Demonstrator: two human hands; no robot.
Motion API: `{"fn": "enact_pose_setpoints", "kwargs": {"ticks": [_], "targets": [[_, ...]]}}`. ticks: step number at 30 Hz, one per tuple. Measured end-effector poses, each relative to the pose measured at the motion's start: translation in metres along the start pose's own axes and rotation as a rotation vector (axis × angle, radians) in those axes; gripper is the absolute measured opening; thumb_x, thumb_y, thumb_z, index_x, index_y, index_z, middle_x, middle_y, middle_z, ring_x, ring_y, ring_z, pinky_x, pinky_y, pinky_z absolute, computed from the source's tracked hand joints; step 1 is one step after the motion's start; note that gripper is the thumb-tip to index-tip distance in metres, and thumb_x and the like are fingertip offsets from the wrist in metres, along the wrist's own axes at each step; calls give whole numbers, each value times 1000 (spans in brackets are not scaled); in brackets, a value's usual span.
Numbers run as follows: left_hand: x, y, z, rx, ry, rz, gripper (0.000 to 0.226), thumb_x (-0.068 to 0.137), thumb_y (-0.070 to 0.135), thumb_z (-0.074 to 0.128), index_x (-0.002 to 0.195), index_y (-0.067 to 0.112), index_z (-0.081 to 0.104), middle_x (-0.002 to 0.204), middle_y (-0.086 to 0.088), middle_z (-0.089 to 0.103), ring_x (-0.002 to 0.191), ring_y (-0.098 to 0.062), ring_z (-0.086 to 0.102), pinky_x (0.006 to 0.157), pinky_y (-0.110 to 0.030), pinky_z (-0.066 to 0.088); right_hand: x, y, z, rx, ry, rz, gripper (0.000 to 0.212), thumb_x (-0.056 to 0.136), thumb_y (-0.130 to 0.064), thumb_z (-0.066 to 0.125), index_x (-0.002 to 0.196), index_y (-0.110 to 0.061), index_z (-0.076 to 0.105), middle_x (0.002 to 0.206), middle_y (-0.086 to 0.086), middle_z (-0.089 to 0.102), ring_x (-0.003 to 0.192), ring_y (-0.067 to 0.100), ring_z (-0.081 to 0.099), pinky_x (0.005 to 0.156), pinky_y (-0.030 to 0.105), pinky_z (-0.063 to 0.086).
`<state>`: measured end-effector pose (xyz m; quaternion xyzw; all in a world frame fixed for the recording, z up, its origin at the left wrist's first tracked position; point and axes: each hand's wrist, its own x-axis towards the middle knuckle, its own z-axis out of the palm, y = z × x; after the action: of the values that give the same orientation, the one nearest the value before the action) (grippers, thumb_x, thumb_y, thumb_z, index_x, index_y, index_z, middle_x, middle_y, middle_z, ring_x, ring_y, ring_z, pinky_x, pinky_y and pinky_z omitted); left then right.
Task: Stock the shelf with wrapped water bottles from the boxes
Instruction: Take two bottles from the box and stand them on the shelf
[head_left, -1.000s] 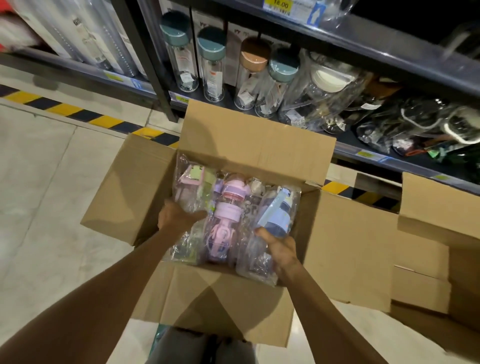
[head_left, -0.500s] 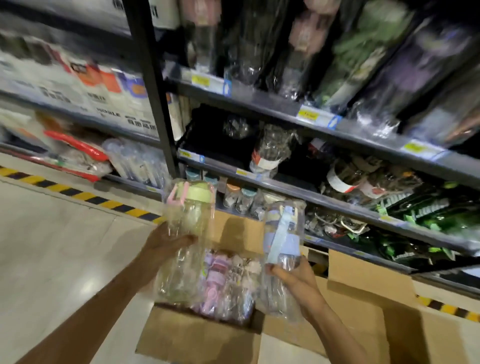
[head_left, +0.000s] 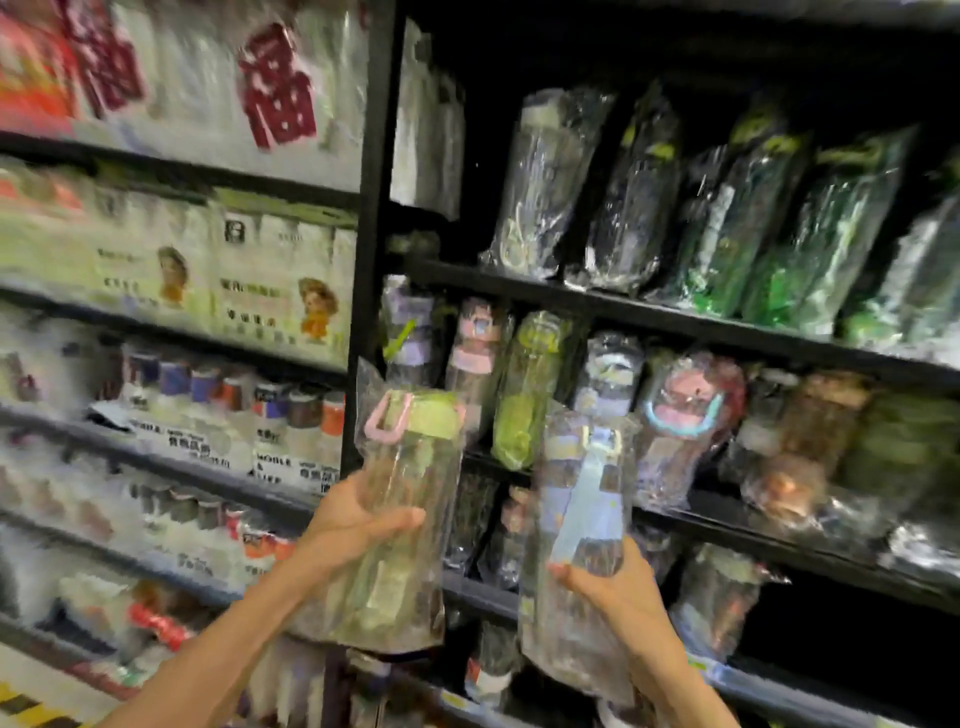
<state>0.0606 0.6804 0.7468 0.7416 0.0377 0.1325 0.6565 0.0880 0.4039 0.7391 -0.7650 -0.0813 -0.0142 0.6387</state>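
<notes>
- Now two wrapped water bottles are held up in front of the shelving; a second ago they were being lifted out of an open cardboard box on the floor, which is no longer in view.
- From this it is judged that the pick-up is done and the placing step is about to begin.
- The left hand (head_left: 358, 525) is wrapped around the middle of the green-lidded bottle (head_left: 402, 499), with the thumb laid across its front. The bottle is held upright in its clear plastic bag, in front of the black shelf post (head_left: 371, 208).
- The right hand (head_left: 618, 587) is closed around the lower part of the blue-strapped bottle (head_left: 582, 519), which is held upright and slightly tilted, just beside the first bottle.
- Behind both bottles a shelf (head_left: 691, 517) is seen carrying a row of similar wrapped bottles (head_left: 524, 389), packed closely. Neither held bottle is resting on it yet.
- Much of the view is blurred, so a free gap on the shelf cannot be made out.
</notes>
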Motion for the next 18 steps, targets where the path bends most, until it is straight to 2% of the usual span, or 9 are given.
{"fn": "enact_pose_setpoints", "kwargs": {"ticks": [3,5,7,8,10,11,13,15,18], "targets": [[12,50,-6,11,36,83,93,31,54,86,111,16,59,96,4,69,92,-14,64,70,-16,45,10,-50,-12,11,8,-75,99,42,-49,91,126,-23,45,110,-11,56,97,9,55,71,26,45],[21,78,-9,22,44,133,100,26,57,79,115,17,59,101,5,68,95,-10,63,72,-15,44,16,-76,-15,-18,34,-108,113,37,-57,88,132,-20,40,119,-7,52,105,15,51,80,30,43],[30,102,-10,16,33,180,105,25,59,81,119,20,56,105,8,66,96,-5,61,73,-14,44,24,-94,-17,-24,37,-139,112,33,-56,89,128,-19,43,122,-1,55,102,14,54,72,22,44],[38,111,-11,24,24,189,102,29,59,83,119,20,55,107,7,65,97,-6,61,76,-16,45,28,-101,-17,-8,31,-152,98,42,-47,91,124,-19,46,119,0,58,97,11,56,66,17,43],[52,128,-14,46,28,199,80,52,45,86,120,22,53,111,5,64,100,-10,60,82,-24,46,37,-114,-15,30,23,-187,78,58,-30,90,123,-19,48,112,-1,63,93,8,60,60,15,44],[61,135,-15,53,26,211,70,59,38,85,119,22,53,110,5,65,100,-10,61,84,-26,47,42,-121,-13,45,18,-202,83,52,-35,90,123,-20,49,109,-3,64,94,8,61,61,15,46],[81,146,-19,52,9,231,62,60,36,84,114,23,57,107,5,67,96,-9,63,84,-27,50,55,-130,-7,70,39,-203,91,43,-47,90,121,-22,51,105,-6,65,94,10,62,66,20,47],[101,156,-24,45,4,259,48,66,29,82,108,24,59,103,5,68,93,-8,65,75,-21,49,68,-140,1,88,63,-207,89,46,-46,90,122,-20,51,105,-6,66,96,13,62,71,24,47],[135,179,-30,19,-3,330,40,70,24,80,105,24,61,98,6,69,91,-7,65,70,-16,47,89,-151,13,109,97,-234,102,30,-58,89,120,-24,54,109,-3,68,99,18,64,75,31,49]]}}
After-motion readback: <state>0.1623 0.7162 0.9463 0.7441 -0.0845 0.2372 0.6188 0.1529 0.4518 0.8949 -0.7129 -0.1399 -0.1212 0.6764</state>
